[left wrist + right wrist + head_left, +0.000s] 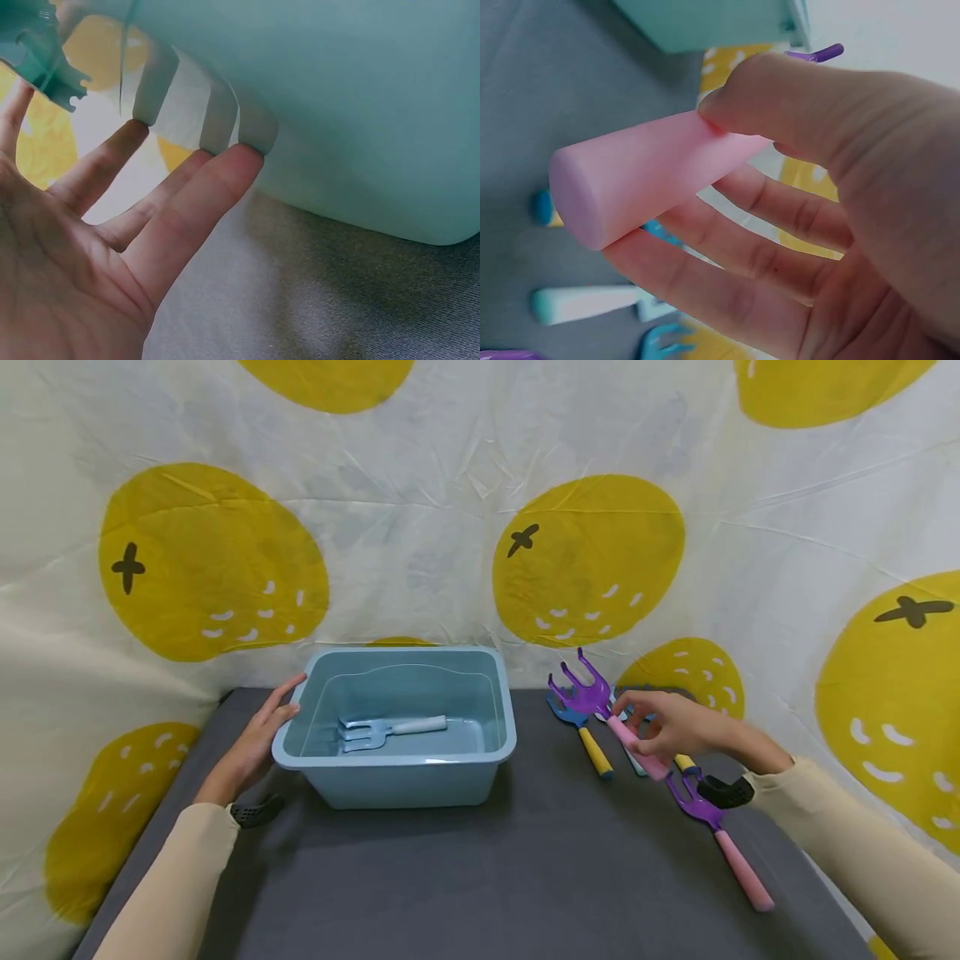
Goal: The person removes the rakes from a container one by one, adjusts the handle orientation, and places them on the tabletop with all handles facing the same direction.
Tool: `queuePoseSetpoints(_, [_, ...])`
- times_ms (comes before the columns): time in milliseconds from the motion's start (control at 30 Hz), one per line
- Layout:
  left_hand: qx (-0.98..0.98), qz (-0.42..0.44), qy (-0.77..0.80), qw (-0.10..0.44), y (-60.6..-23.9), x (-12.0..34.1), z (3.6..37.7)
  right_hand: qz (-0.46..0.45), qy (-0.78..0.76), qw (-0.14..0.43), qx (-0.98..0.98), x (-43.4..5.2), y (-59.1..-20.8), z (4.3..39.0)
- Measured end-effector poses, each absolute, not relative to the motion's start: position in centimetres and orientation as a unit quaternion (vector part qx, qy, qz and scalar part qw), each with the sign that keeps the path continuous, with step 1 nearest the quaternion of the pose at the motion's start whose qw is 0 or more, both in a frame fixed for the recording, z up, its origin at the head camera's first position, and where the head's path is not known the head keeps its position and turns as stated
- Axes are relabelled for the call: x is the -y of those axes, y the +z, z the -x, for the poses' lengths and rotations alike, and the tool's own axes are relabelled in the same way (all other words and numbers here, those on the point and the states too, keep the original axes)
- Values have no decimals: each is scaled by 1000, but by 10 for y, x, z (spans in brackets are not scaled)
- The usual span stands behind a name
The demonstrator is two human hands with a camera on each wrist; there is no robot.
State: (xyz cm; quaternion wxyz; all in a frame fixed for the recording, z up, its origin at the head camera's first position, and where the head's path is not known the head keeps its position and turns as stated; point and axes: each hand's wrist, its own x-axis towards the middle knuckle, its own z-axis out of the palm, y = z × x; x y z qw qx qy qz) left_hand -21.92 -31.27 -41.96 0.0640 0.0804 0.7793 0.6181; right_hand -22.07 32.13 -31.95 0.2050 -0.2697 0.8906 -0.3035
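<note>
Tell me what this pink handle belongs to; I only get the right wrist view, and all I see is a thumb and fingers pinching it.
Observer: It is the handle of a purple toy rake, held off the table by the right hand.
Operator: Say where the tub is from there.
Observer: The blue tub stands to the left of the rake on the grey table, with a pale blue rake lying inside it.
Operator: Report the other hand.
Observer: The left hand rests with straight fingers against the tub's left wall, just under the rim.
Operator: List what is left on the table.
Observer: A yellow-handled blue rake, another purple rake with a pink handle, and more half hidden behind the right hand.
</note>
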Motion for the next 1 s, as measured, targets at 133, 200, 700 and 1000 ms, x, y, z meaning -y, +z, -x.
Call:
queuePoseSetpoints(133, [-773, -79, 626, 69, -419, 313, 218, 248, -343, 219, -879, -347, -342, 205])
queuePoseSetpoints(200, [-773, -78, 626, 71, -418, 314, 218, 242, -359, 222, -874, -358, -354, 197])
queuePoseSetpoints(700, [-784, -78, 612, 72, -416, 313, 219, 152, -459, 255, -838, -408, -430, 139])
queuePoseSetpoints(1000, [-793, -73, 600, 75, -416, 312, 218, 120, -487, 294, -814, -417, -451, 122])
